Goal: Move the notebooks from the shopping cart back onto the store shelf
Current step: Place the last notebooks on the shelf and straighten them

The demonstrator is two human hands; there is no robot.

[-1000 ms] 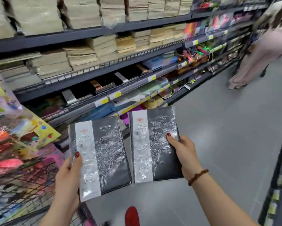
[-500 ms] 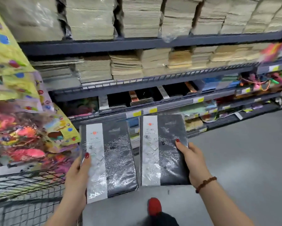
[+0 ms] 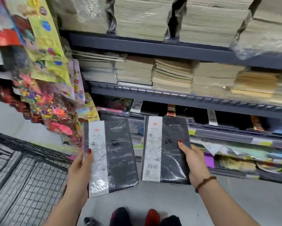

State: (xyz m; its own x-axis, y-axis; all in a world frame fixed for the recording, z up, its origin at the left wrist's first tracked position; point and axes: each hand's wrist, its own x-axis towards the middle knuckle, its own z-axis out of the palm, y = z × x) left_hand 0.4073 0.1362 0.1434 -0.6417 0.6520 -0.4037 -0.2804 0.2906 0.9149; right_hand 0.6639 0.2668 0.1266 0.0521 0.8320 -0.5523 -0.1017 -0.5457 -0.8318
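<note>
I hold two black notebooks with grey-white bands, both in clear wrap, side by side and upright in front of the store shelf [image 3: 202,101]. My left hand [image 3: 80,167] grips the left notebook [image 3: 117,154] by its left edge, thumb on the cover. My right hand [image 3: 194,162], with a bead bracelet at the wrist, grips the right notebook [image 3: 171,150] by its right edge. Both notebooks hang just below a shelf level holding dark notebooks [image 3: 155,108]. The wire shopping cart [image 3: 27,173] is at the lower left.
Stacks of pale paper pads [image 3: 169,75] fill the upper shelves. Colourful hanging packets [image 3: 47,88] crowd the left, above the cart. Lower shelves [image 3: 234,154] hold mixed coloured stationery. My shoes [image 3: 137,216] stand on grey floor below.
The view has swung left and closer to the shelf, which now fills the frame. Both notebooks have risen toward the dark-notebook shelf level. The person in the aisle has dropped out of view.
</note>
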